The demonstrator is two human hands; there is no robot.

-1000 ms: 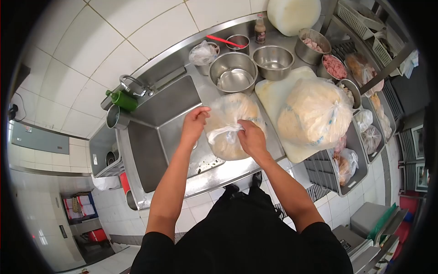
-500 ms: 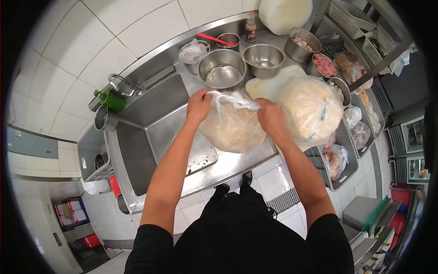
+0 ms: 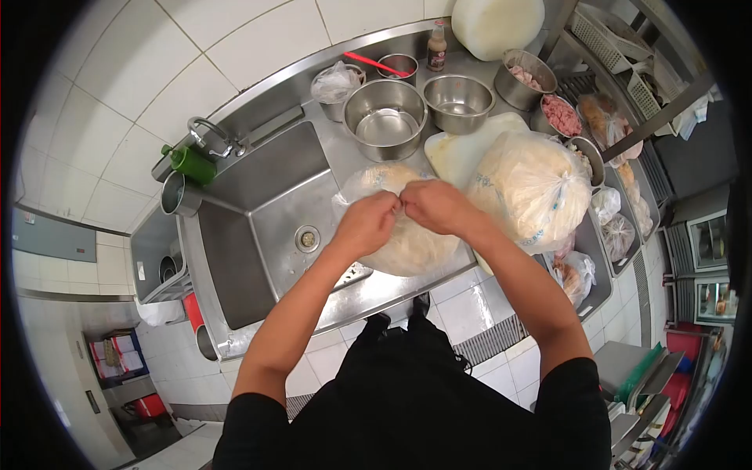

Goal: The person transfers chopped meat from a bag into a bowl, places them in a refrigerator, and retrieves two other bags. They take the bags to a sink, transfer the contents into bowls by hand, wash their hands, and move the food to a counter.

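A clear plastic bag (image 3: 415,249) with pale contents rests on the steel counter by the sink's right edge. Above its middle, my left hand (image 3: 368,223) and my right hand (image 3: 432,205) meet, both with fingers closed on the bag's gathered top. The exact pinch is partly hidden by my knuckles. Just right of my right hand sits a second, fuller plastic bag (image 3: 533,188) of pale contents, its top closed and bunched. It lies partly over a white cutting board (image 3: 454,149).
Behind the bag stand two steel bowls (image 3: 385,149) and a sauce bottle (image 3: 436,48). On the left are the sink (image 3: 274,180), faucet (image 3: 210,135) and green bottle (image 3: 192,164). Pots of raw meat (image 3: 561,116) stand at the right, near bins of bagged food (image 3: 578,274).
My hands have come together over the bag from its two sides. The spread opening is now gathered between my fingers, and the sink drain has come into view.
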